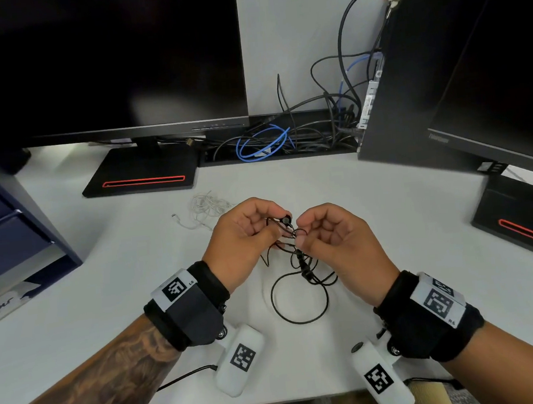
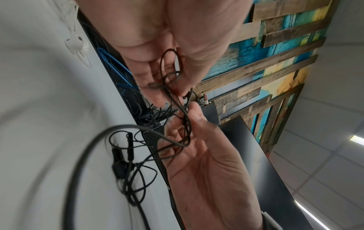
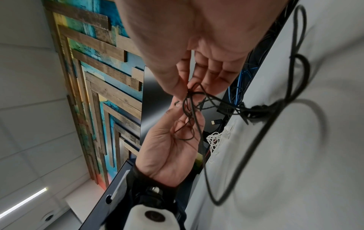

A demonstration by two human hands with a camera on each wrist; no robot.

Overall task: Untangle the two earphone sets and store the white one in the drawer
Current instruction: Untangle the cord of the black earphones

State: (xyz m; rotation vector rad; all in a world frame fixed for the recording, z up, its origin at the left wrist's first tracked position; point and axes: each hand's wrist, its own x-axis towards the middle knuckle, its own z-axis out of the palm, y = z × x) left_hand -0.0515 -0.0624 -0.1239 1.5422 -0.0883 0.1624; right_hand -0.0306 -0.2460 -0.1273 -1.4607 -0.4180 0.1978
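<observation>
The black earphones [image 1: 305, 271] hang in tangled loops from both hands down to the white desk [image 1: 389, 223]. My left hand [image 1: 277, 228] pinches the cord near a black earbud [image 1: 285, 219]. My right hand [image 1: 301, 236] pinches a loop of the same cord right beside it. The left wrist view shows my left hand [image 2: 177, 87] holding small loops, with the black earphones [image 2: 119, 165] trailing below. In the right wrist view my right hand [image 3: 187, 91] pinches the knot. The white earphones [image 1: 207, 207] lie apart in a loose pile behind my left hand. A dark blue drawer unit [image 1: 0, 231] stands at the left.
A monitor [image 1: 101, 61] with a red-striped base [image 1: 143, 177] stands behind the white earphones. A second monitor [image 1: 500, 91] and a black computer case [image 1: 409, 76] are at the right. A cable tray [image 1: 279, 142] with black and blue cables runs along the back.
</observation>
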